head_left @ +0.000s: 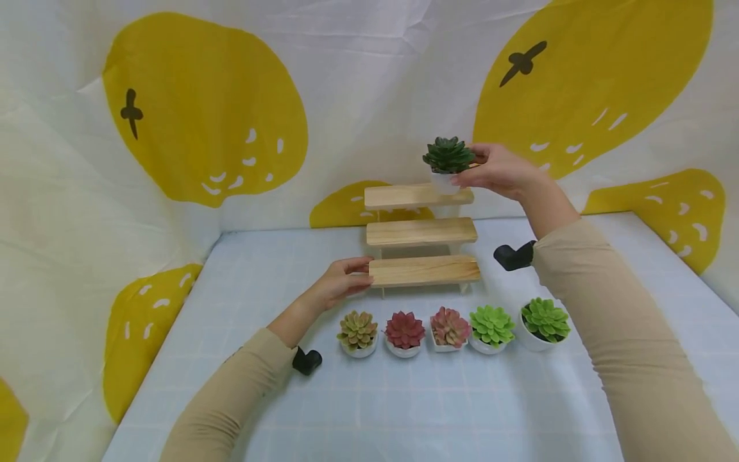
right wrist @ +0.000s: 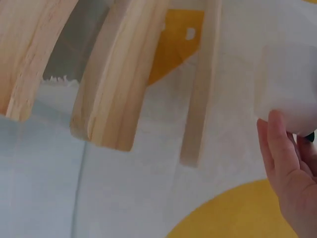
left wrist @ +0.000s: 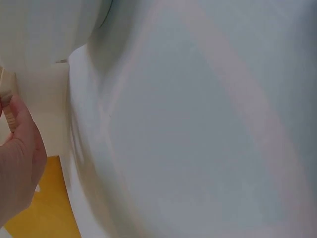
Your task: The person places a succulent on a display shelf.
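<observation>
My right hand (head_left: 501, 172) grips the white pot of a dark green succulent (head_left: 448, 155) over the right part of the stand's top shelf (head_left: 398, 196). In the right wrist view a gap shows between that white pot (right wrist: 287, 82) and the top plank (right wrist: 198, 109), and the fingers (right wrist: 281, 144) lie against the pot's side. The left hand (head_left: 340, 281) pinches the left end of the three-tier wooden stand's bottom shelf (head_left: 424, 272). From the left wrist, thumb and fingers (left wrist: 25, 124) are seen around the plank's end (left wrist: 7, 89).
In front of the stand is a row of potted succulents: olive (head_left: 357, 331), dark red (head_left: 405, 331), pink (head_left: 450, 328), bright green (head_left: 492, 325) and another green one (head_left: 544, 320). A pale checked cloth (head_left: 358, 410) covers the table. Behind hangs a white sheet (head_left: 358, 96) with yellow prints.
</observation>
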Motion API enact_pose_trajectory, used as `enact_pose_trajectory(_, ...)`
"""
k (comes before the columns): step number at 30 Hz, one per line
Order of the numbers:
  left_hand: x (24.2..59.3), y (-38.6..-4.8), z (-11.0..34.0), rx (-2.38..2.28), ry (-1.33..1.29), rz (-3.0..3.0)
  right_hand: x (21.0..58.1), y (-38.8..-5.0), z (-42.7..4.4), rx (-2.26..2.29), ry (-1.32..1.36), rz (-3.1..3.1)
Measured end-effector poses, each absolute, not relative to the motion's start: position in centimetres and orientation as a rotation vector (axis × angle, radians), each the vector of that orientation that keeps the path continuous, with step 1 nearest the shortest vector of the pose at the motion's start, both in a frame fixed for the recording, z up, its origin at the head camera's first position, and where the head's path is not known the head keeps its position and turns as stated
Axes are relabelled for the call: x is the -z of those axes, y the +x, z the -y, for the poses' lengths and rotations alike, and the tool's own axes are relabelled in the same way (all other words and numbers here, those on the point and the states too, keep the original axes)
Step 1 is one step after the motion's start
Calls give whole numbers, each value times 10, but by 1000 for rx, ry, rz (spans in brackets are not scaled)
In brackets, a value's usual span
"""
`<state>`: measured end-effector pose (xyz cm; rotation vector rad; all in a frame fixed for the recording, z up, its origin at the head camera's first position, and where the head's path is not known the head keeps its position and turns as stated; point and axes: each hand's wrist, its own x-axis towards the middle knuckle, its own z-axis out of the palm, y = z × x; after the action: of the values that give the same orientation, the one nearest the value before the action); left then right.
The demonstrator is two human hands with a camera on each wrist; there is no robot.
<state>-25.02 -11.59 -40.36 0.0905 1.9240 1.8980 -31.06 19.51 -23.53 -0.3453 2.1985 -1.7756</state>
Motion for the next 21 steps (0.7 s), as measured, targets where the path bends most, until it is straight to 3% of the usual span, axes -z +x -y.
enact_pose_trajectory(21, 402, -251, 116, -1872, 140, -1929, 258, -333, -142, 1860, -308, -2096)
